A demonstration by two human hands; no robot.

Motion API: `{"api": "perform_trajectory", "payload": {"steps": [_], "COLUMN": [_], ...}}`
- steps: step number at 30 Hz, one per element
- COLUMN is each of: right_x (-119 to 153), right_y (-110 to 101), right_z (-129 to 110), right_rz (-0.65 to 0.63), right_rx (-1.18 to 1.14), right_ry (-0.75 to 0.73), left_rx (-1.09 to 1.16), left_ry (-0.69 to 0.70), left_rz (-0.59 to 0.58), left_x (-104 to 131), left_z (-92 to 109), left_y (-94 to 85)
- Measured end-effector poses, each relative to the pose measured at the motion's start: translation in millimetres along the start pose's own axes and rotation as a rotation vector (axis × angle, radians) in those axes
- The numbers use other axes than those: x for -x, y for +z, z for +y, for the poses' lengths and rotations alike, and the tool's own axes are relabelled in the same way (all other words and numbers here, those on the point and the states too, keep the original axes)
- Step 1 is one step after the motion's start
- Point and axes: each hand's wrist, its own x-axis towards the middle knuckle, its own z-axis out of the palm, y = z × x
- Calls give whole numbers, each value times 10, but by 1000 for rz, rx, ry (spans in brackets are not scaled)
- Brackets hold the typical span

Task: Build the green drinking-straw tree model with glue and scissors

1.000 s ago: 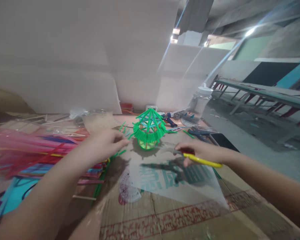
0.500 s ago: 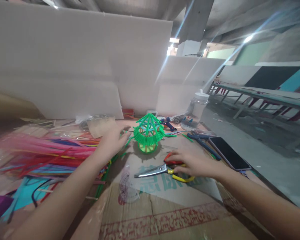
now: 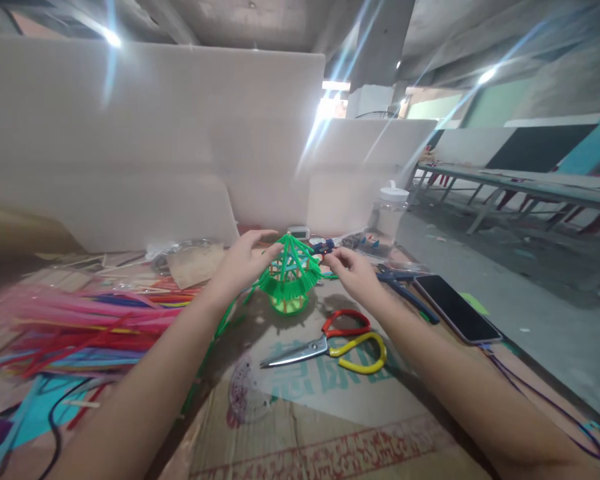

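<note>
A small green pavilion-like model [image 3: 289,283] with a pointed, fringed roof of fuzzy stems stands on the cardboard. My left hand [image 3: 245,263] is at the left of its roof, thumb and fingers apart; whether the thumb touches the roof I cannot tell. On the model's far right side, my right hand [image 3: 355,270] has its fingers bent round the handle end of a dark blue tool, seemingly a glue gun [image 3: 323,247]. The hand hides most of that handle. Scissors [image 3: 325,345] with one red and one yellow handle lie partly spread in front of the model.
Bundled colourful fuzzy stems [image 3: 90,320] cover the left side. A clear protractor [image 3: 250,390] lies on the printed cardboard [image 3: 300,453]. To the right are pliers [image 3: 410,297], a phone [image 3: 455,308] and a clear bottle [image 3: 391,217]. White boards [image 3: 155,140] stand behind.
My right hand has let go of the scissors and moved up and away to the glue gun. My left hand has come closer to the model's roof. The view has shifted slightly.
</note>
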Motion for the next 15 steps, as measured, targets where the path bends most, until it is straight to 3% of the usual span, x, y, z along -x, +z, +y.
{"api": "perform_trajectory", "payload": {"steps": [3, 6, 10, 15], "right_x": [60, 143, 299, 499], "right_y": [50, 81, 117, 107], "right_z": [174, 233, 174, 11], "right_rz": [-35, -151, -247, -346], "right_rx": [-86, -190, -302, -439], "right_ry": [36, 94, 169, 279], "left_rx": [-3, 52, 163, 406], "left_ry": [-63, -82, -89, -292], "left_rz": [-40, -115, -187, -166], "left_x": [71, 107, 78, 15], "left_z": [-79, -116, -145, -268], "left_y": [-31, -63, -54, 4]}}
